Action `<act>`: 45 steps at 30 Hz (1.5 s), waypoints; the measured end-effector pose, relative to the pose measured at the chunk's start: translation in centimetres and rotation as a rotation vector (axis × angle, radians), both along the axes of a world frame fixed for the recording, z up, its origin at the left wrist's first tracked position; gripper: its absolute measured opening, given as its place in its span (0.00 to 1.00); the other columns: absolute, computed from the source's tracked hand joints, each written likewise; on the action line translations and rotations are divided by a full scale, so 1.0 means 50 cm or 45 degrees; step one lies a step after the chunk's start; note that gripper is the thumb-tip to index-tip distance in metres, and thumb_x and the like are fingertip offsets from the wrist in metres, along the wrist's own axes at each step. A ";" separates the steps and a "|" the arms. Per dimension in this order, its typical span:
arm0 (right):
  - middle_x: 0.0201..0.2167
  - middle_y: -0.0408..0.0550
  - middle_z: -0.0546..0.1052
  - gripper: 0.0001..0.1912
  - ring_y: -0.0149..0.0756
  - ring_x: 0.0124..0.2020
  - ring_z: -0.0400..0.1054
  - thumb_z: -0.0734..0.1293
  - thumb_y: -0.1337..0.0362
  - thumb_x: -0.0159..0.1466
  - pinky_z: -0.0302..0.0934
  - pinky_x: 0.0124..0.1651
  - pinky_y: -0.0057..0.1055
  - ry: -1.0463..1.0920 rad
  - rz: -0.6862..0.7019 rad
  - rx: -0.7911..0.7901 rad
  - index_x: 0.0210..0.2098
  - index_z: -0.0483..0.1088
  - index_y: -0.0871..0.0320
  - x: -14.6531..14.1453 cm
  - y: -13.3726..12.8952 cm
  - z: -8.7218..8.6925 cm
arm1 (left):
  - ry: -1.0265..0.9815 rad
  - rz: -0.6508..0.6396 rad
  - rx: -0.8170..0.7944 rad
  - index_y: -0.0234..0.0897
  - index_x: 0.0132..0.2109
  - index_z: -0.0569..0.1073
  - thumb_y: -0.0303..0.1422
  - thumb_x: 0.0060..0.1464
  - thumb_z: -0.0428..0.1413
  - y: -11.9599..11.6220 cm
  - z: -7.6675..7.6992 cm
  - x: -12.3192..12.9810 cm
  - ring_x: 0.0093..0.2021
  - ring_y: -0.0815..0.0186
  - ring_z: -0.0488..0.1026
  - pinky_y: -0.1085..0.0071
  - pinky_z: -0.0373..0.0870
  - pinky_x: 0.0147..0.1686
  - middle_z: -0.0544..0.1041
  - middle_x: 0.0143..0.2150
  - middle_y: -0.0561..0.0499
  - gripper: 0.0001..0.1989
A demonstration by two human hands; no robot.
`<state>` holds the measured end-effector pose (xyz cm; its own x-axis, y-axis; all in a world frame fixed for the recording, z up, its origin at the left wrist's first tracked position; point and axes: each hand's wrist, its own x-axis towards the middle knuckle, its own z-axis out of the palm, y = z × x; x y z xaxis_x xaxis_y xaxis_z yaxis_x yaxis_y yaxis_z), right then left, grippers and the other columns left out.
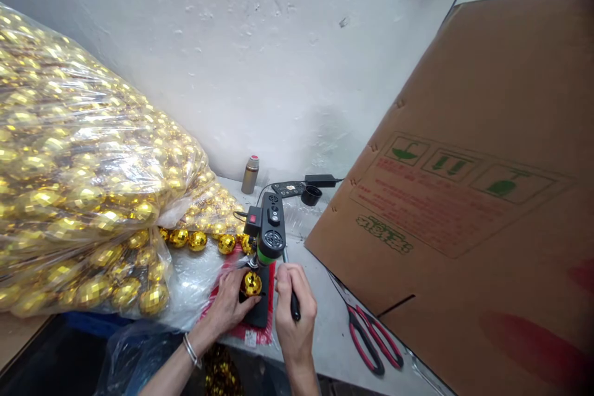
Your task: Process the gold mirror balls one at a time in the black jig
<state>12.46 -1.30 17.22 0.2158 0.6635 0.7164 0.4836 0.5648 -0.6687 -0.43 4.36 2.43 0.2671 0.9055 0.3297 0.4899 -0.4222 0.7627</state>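
My left hand (228,302) closes its fingers and thumb around a shiny gold mirror-faceted ball (253,283). The ball sits on the black base (258,317) of a small bench machine (272,223), under its head, which has round vents and a green ring. My right hand (297,315) is wrapped round a lever with a black grip (295,307), just right of the machine. How the lever joins the machine is hidden. Red plastic sheeting (264,335) lies under the base.
A huge clear bag of gold balls (93,154) fills the left. Several loose gold balls (197,241) lie behind my left hand. Red-and-black scissors (371,334) lie by a large cardboard box (464,185) on the right. A small bottle (250,174) and black adapter (320,180) stand near the wall.
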 end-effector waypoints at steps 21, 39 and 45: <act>0.26 0.42 0.68 0.14 0.29 0.27 0.65 0.56 0.74 0.70 0.61 0.30 0.25 -0.118 -0.097 0.261 0.30 0.63 0.55 0.001 0.011 -0.086 | 0.052 -0.089 -0.095 0.40 0.63 0.66 0.42 0.57 0.62 0.003 -0.019 -0.001 0.57 0.47 0.69 0.48 0.66 0.58 0.74 0.57 0.40 0.30; 0.27 0.41 0.68 0.14 0.30 0.27 0.64 0.57 0.70 0.71 0.58 0.30 0.28 -0.003 -0.129 0.239 0.29 0.62 0.54 0.001 0.019 -0.134 | 0.016 -0.098 -0.122 0.42 0.62 0.67 0.44 0.57 0.62 -0.001 -0.013 0.000 0.55 0.48 0.69 0.49 0.67 0.56 0.74 0.55 0.41 0.28; 0.27 0.41 0.68 0.14 0.31 0.26 0.64 0.57 0.68 0.71 0.57 0.29 0.29 0.033 -0.160 0.264 0.28 0.62 0.54 -0.002 0.024 -0.148 | -0.003 -0.084 -0.122 0.41 0.62 0.67 0.42 0.56 0.63 -0.001 -0.021 0.004 0.56 0.47 0.69 0.48 0.66 0.58 0.74 0.55 0.41 0.29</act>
